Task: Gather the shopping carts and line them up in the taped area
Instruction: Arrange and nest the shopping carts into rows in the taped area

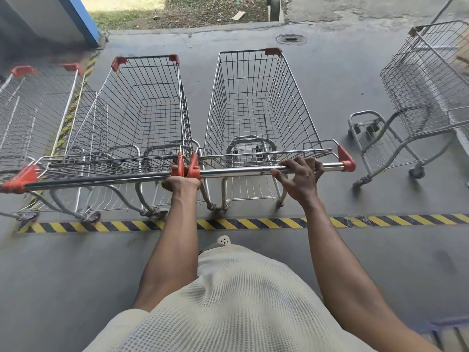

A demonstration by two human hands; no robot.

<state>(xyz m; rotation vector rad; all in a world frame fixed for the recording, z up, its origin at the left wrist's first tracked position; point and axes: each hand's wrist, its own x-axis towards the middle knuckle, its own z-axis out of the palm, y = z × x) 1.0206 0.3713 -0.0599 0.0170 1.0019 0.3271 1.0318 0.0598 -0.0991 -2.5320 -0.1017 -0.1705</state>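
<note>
Under the right hand (300, 174), whose fingers wrap over it, runs the chrome handle (241, 171) of the held cart (291, 97). The left hand (180, 183) curls around the red end caps (186, 169) where that handle meets the neighbouring cart (181, 97). Nearer the person than both hands lies the striped tape (253, 223). Well right of the right hand stands a stray cart (426, 80).

Grey concrete floor (330, 80), four wire shopping carts (256, 102) standing, yellow-black tape (253, 223) across
</note>
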